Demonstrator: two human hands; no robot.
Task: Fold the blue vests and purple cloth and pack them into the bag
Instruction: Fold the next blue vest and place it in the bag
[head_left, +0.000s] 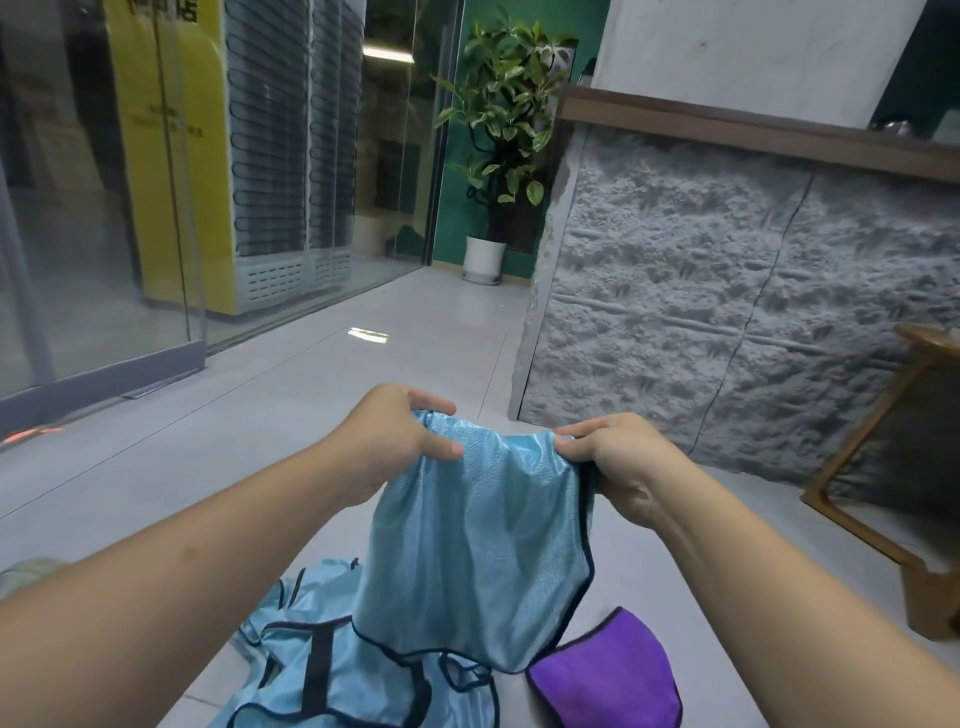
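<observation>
Biggest thing in view is the pale tiled floor (156, 467), running back to a glass wall (93, 208) on the left with a yellow panel (171, 156) behind it. On the right there's a rough grey stone-look counter (727, 312) with a brown wood ledge (753, 130) along its top, and a wooden frame (883, 467) of some kind leaning in at the far right edge. Back in the corner stands a leafy plant (504, 104) in a white pot (484, 259).

Now the actual stuff. One blue vest (478, 545) is held up in the air by its top edge and hangs straight down, shiny mesh with dark trim, its bottom hem draping over what's on the floor. The left hand (395, 441) grips the top left corner, thumb in front and fingers curled over the back. The right hand (613, 462) pinches the top right corner, fingers bunched tight on the fabric. Both arms are stretched out forward.

Below that, a second vest (311, 665) lies crumpled on the floor at lower left, dark straps showing. Just right of it, touching the hanging hem, is the purple cloth (613, 675), lying loosely folded on the tiles.

Can't see any bag in this shot.
</observation>
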